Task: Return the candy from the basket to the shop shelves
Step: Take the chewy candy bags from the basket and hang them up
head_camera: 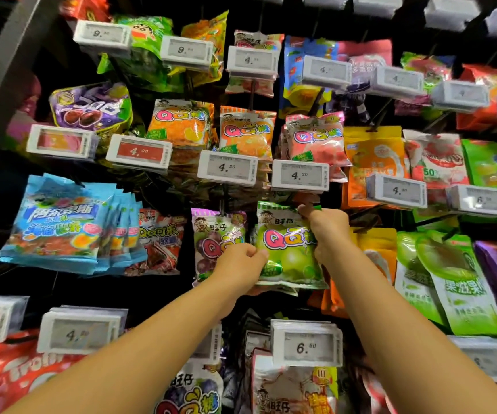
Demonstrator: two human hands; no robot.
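The green candy bag point(289, 252) is held up against the display just right of centre, directly below the price tag point(300, 175) at its twelve o'clock, and it is gripped from both sides. The left hand point(241, 264) is curled onto the bag's lower left edge at about eight o'clock, thumb and fingers pinched on the wrapper; the right hand point(327, 231) is closed on the bag's right side, its fingertips pinching the top corner at one o'clock. The step in hand is judged to be hanging the bag on its peg, so the top seam should be kept taut and level by the right hand while the bottom is steadied, not pulled, by the left. The hole in the header is best lined up with the peg tip before any push is made, and the bag slid straight back so the film is not torn. The purple bag point(215, 237) at nine o'clock, just beside, should be left undisturbed. Now the doubtful parts: the peg itself is hidden behind the bag and the right hand, so it cannot be told whether the hole is already threaded. The basket is not in view at all. The tags at the upper right are blurred and cannot be read, and the bags at the bottom edge are cut off.
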